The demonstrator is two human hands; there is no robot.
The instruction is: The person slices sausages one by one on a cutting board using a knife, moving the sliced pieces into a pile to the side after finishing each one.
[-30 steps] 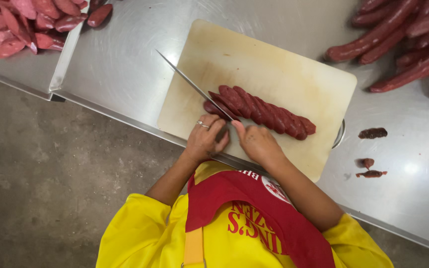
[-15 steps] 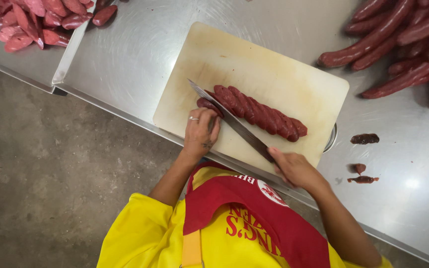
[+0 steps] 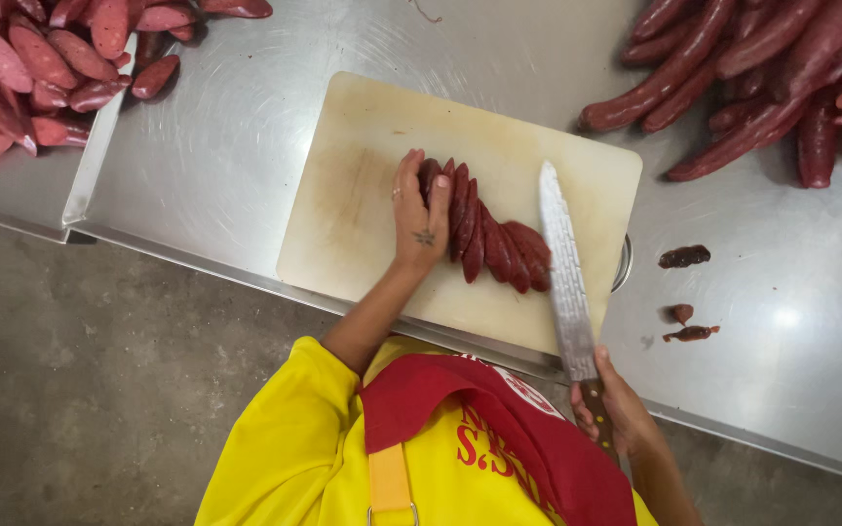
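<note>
dark red sausage slices (image 3: pixel 494 244) are fanned out in a leaning row on the pale cutting board (image 3: pixel 353 195), and the left end of that row is pressed by the left hand (image 3: pixel 418 209). the fingers (image 3: pixel 438 200) are laid flat and loose against the first slices, with nothing clutched; a ring is seen on one finger. the slices are kept just to the right of that palm, touching it. a long knife (image 3: pixel 562 268) is gripped by its handle in the right hand (image 3: pixel 611 409), fist clenched, off the table's near edge. the blade is held over the board's right side, just beside the last slices; whether they are touched cannot be told. whole sausages (image 3: pixel 752 68) are heaped at the upper right of the steel table (image 3: pixel 216 146), cut slices (image 3: pixel 31 68) piled at the upper left, and small trimmed ends (image 3: pixel 684 256) scattered right of the board.
</note>
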